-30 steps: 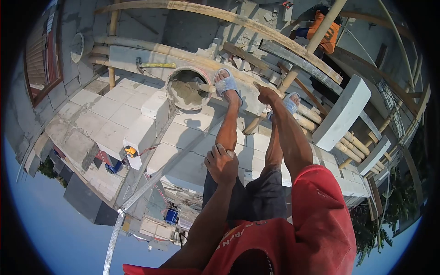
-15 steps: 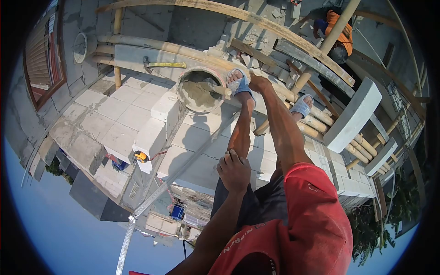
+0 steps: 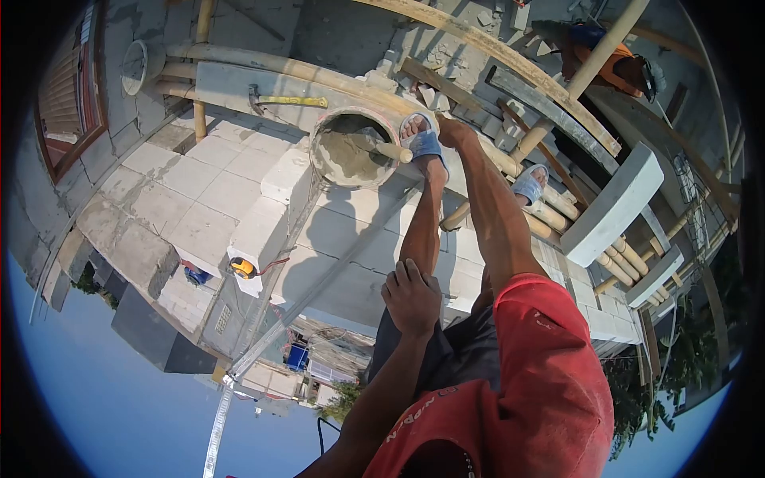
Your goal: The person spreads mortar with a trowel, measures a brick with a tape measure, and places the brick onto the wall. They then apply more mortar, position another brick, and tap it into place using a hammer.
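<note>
My left hand (image 3: 412, 299) lies over my bent knee, fingers stretched out on it and holding nothing. My right arm reaches down past the shin, and my right hand (image 3: 454, 132) is beside my sandalled foot (image 3: 421, 135) at the edge of a bamboo pole (image 3: 311, 73). Its fingers point away and are hidden, so any held thing cannot be made out. Just left of that foot stands a round bucket (image 3: 319, 166) of grey mortar, with a wooden-handled tool (image 3: 394, 151) leaning across its rim. A hammer (image 3: 288, 101) with a yellow handle lies on a board behind the bucket.
Pale blocks (image 3: 213, 193) form the surface at left, with a yellow tape measure (image 3: 243, 268) on one. A long metal bar (image 3: 319, 285) crosses below. At right, a large white block (image 3: 617, 203) rests on bamboo poles. A co-worker in orange (image 3: 617, 68) bends beyond the scaffold.
The view has shifted slightly. The co-worker at upper right has changed posture, bending further to the right. My left hand stays on the knee and my right hand remains by the foot.
</note>
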A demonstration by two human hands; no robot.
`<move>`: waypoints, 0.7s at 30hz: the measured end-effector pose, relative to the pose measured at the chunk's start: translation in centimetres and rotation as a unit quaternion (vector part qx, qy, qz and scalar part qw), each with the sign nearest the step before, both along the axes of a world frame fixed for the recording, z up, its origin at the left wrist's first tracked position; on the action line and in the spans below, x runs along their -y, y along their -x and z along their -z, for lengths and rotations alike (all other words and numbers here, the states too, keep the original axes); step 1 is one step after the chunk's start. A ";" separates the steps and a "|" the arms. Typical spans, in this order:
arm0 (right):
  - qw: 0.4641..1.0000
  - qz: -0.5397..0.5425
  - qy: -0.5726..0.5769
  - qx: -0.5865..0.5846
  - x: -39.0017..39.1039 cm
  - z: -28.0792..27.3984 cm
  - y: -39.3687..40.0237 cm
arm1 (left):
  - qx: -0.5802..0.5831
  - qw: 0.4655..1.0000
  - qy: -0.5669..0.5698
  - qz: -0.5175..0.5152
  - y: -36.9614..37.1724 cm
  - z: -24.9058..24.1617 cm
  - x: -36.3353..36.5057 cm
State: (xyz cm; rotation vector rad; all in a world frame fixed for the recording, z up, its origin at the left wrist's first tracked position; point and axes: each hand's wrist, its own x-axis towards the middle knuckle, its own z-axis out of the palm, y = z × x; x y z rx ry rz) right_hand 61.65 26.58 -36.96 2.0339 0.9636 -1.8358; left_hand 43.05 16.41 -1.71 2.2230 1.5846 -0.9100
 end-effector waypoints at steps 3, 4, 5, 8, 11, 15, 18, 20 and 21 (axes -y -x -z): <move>1.000 0.002 -0.006 0.002 -0.6 0.1 0.5 | -0.007 1.000 0.006 -0.007 -0.2 -0.1 -0.2; 1.000 -0.001 -0.008 0.002 -0.6 0.3 0.6 | -0.008 1.000 0.007 -0.010 -0.2 -0.1 -0.2; 1.000 -0.007 -0.006 -0.010 -0.8 0.6 0.7 | -0.009 1.000 0.009 -0.013 -0.1 -0.1 -0.2; 0.999 -0.017 -0.005 -0.038 -0.9 1.5 0.9 | -0.007 1.000 0.005 -0.008 -0.1 -0.2 -0.2; 0.998 -0.012 -0.021 -0.054 -1.0 1.7 1.1 | -0.006 1.000 0.004 -0.011 0.0 -0.1 -0.1; 0.996 0.009 -0.050 -0.070 -1.2 1.3 0.8 | -0.007 1.000 0.002 -0.009 0.2 0.0 0.1; 0.998 0.027 -0.032 -0.046 -0.9 1.7 1.4 | -0.003 1.000 -0.002 -0.005 0.4 0.1 0.3; 0.998 0.054 -0.032 -0.031 -0.7 0.1 1.1 | -0.001 1.000 -0.001 -0.007 0.4 0.1 0.3; 0.998 0.061 -0.012 -0.032 -0.6 -1.8 0.9 | -0.005 1.000 0.003 -0.005 0.4 0.0 0.5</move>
